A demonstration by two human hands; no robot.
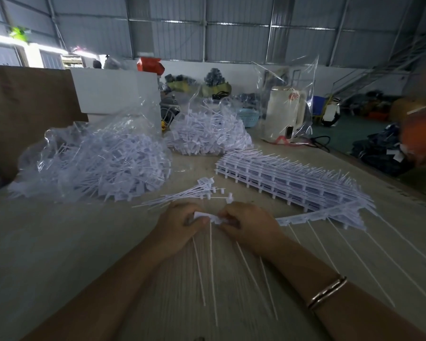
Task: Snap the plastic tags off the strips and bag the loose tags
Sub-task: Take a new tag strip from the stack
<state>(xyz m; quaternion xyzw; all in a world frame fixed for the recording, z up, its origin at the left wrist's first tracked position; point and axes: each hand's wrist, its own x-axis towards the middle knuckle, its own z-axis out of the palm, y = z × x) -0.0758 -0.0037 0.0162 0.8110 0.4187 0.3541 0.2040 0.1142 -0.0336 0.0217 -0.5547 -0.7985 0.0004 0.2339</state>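
Observation:
My left hand (180,223) pinches a white plastic tag (203,216) at the end of a strip (305,217). My right hand (246,223) grips the same strip just beside that tag; the strip runs off to the right, its long thin tails pointing toward me. A small heap of loose tags (194,193) lies just beyond my hands. A stack of whole strips (293,183) lies at the right. Two clear bags full of loose tags sit further back, the left bag (94,163) and the middle bag (209,134).
A brown board (27,107) and a white box (116,89) stand at the back left. A white kettle (284,114) inside a clear bag stands at the back right. The table edge (379,178) runs diagonally on the right, with floor and piled clothing beyond.

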